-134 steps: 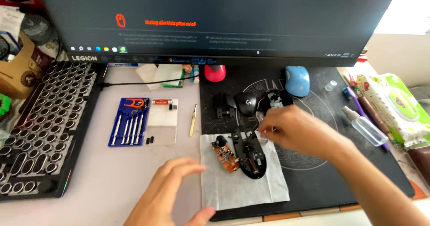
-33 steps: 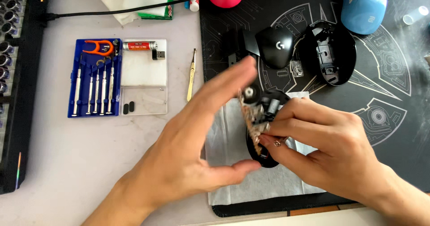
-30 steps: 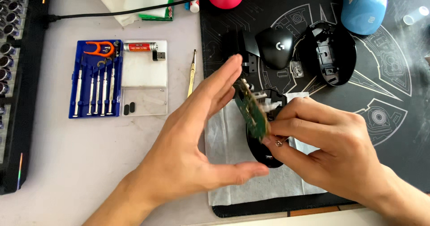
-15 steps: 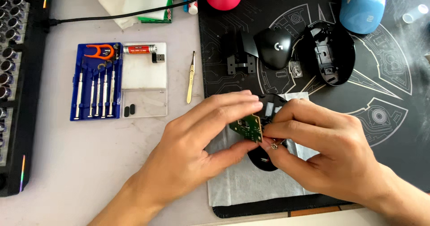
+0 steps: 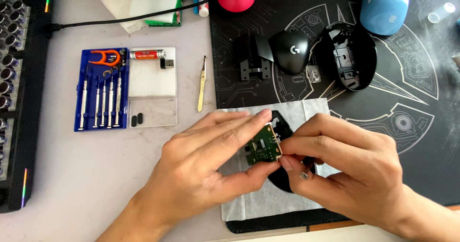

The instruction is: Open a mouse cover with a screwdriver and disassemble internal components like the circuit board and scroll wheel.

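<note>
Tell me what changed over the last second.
The left hand closed from an open palm onto the green circuit board, which turned from edge-on to face-up. The right hand keeps its grip on the board. The screwdriver set and mouse shells stayed put.

Your hands, left (image 5: 201, 170) and right (image 5: 350, 170), meet over the white tissue sheet (image 5: 268, 201), blocking the middle of the black patterned mat (image 5: 421, 141). Behind them, the black mouse top shell (image 5: 292, 50), the upturned black mouse cover (image 5: 352, 55) and the small black bracket (image 5: 251, 57) crowd the mat, with narrow gaps between. On the left, the bare grey bench (image 5: 72, 175) gives you open room below the blue screwdriver case (image 5: 103, 91). The brass tweezers (image 5: 202, 84) lie in the lane between case and mat. The mat's right side stays free.
</note>
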